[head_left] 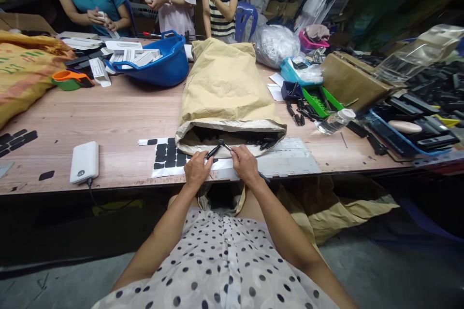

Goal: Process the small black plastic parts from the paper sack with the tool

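Observation:
Both my hands rest at the near table edge in front of a big tan paper sack [224, 87] lying on its side, its open mouth full of small black parts. My left hand [196, 170] and my right hand [245, 164] are closed on the two ends of one small black hinged part [219, 147], held between them just before the sack's mouth. Under my hands lies a white backing sheet [167, 155] carrying several black adhesive pads.
A white power bank [84, 161] with a cable lies at the left edge. A blue tub [163, 65] of white parts, a green tray [321, 101], a plastic bottle [335, 121], a cardboard box [350, 82] and bins of black parts crowd the far side. Three people stand beyond the table.

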### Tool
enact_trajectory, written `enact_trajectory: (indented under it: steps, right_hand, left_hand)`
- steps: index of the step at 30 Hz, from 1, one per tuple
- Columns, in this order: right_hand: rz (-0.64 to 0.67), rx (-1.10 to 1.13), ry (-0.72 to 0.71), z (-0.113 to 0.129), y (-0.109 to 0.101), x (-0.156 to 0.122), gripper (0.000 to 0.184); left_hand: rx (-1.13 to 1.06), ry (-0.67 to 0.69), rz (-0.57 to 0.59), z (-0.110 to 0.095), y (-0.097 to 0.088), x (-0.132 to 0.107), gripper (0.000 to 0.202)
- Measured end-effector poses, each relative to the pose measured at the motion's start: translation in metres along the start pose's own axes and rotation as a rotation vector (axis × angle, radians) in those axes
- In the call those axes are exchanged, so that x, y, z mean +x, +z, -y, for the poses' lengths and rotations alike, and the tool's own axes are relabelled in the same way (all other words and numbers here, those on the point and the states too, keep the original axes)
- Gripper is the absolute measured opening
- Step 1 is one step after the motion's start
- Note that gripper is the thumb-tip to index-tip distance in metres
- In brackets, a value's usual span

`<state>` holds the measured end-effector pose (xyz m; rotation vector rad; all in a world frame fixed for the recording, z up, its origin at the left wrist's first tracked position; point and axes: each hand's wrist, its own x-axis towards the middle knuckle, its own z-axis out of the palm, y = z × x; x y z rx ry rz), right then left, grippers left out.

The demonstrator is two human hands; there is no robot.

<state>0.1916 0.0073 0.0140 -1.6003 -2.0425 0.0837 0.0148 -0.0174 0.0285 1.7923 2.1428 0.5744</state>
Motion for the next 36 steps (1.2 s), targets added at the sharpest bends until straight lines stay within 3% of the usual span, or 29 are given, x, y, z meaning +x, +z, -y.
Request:
enact_trajectory:
  steps: [6, 21, 25, 28, 31, 36]
  right_hand:
    - [-0.036, -0.152, 0.028, -0.019, 0.004, 0.006, 0.026]
    - [-0.039, -0.226, 0.032, -0.016, 0.014, -0.002, 0.023]
    - [-0.014, -0.234, 0.045, -0.014, 0.013, -0.001, 0.023]
    - [-0.016, -0.233, 0.047, -0.013, 0.013, -0.001, 0.023]
    - [-0.028, -0.227, 0.042, -0.014, 0.013, -0.001, 0.022]
    - [-0.048, -0.221, 0.041, -0.013, 0.013, -0.001, 0.021]
  left_hand:
    - [-0.010, 0.018, -0.009, 0.004, 0.002, 0.000, 0.025]
    - [-0.111, 0.092, -0.064, 0.013, 0.003, -0.002, 0.028]
    - [-0.239, 0.177, -0.066, 0.018, -0.003, -0.020, 0.028]
    - [-0.314, 0.315, 0.005, 0.022, -0.005, -0.050, 0.030]
    - [-0.310, 0.445, 0.180, 0.026, 0.000, -0.079, 0.029]
    - [-0.094, 0.406, 0.387, 0.026, 0.019, -0.093, 0.022]
